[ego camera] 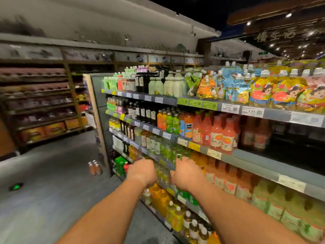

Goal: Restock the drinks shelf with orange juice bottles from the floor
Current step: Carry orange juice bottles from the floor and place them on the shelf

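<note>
A small cluster of orange juice bottles stands on the grey floor by the end of the drinks shelf. Both my arms stretch out toward the shelf's lower middle tiers. My left hand shows its back, with the fingers curled away and hidden. My right hand reaches in among pale green bottles, just left of a row of orange bottles. Motion blur hides whether either hand holds anything. Large orange juice jugs stand on the tier below my hands.
The shelf unit runs from the centre to the right edge, and its tiers are packed with bottles and pouches. An empty stretch of shelf lies right of the pink bottles. The grey aisle floor spreads left. A dark wooden rack lines the far left.
</note>
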Tool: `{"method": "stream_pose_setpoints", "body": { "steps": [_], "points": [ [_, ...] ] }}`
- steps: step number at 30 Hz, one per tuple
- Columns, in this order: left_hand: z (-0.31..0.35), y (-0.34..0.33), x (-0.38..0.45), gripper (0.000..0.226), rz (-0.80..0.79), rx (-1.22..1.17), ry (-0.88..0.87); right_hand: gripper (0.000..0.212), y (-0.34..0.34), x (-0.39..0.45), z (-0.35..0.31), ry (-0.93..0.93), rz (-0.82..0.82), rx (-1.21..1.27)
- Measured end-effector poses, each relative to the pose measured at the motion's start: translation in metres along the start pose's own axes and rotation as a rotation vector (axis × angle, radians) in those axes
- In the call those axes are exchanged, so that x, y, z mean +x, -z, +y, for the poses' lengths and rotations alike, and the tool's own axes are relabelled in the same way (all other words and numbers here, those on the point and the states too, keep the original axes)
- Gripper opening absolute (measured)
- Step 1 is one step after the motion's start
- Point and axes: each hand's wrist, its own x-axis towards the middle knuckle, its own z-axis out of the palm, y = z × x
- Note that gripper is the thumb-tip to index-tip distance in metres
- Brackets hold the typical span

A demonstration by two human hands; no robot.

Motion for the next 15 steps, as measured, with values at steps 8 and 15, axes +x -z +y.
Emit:
{"method": "stream_pose_setpoints", "body": {
  "steps": [8, 15],
  "points": [
    [-0.203, 0.01, -0.086, 0.027, 0.037, 0.03, 0.278, 0.047, -0.034, 0.004, -0.207, 0.269, -0.055, 0.113],
    [-0.361, -0.006, -0.122, 0.023, -0.02, 0.042, 0.449, 0.045, -0.078, 0.022, -0.339, 0.344, -0.146, 0.127]
  ]
}}
